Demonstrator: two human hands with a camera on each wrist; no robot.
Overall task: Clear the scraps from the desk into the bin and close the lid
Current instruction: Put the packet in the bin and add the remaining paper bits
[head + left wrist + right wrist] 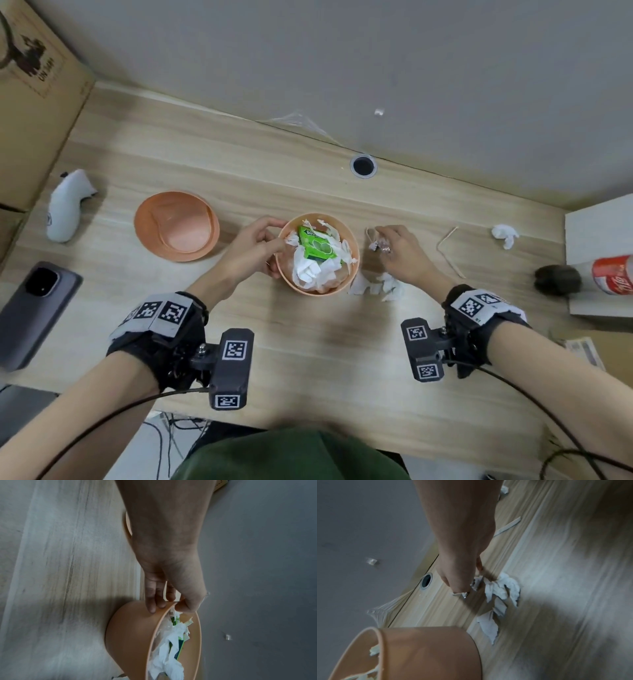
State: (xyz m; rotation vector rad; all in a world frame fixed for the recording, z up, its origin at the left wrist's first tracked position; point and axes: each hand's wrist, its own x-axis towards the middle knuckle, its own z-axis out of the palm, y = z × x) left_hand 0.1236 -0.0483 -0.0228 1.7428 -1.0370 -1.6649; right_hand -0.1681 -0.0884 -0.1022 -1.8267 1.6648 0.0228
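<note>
- Head view: the bin (317,287), a small peach tub, stands upright mid-counter, open-topped, holding torn white paper and a green carton (315,245). Judged well filled already.
- The left hand (255,245) grips the bin's near-left rim, thumb inside the lip and fingers (151,607) down the outer wall per the left wrist view; presumably to steady the light tub while scraps go in.
- The right hand (399,250) sits just right of the bin, fingers curled and pinching a small crumpled foil scrap (378,246) at counter level. The right wrist view is blurred, so whether the scrap is lifted clear cannot be told.
- Torn tissue pieces (376,286) lie on the counter (308,359) beside the bin's right wall, under the right wrist.
- Further right, well apart from both hands: a bent wooden stick (448,250) and a crumpled white wad (505,234).
- The lid (176,226) lies left of the bin, inner face up, beyond the left hand; placed aside to keep the opening free. Closing not yet done.
- Periphery: phone (37,308), white controller (66,205), red can (613,274).
</note>
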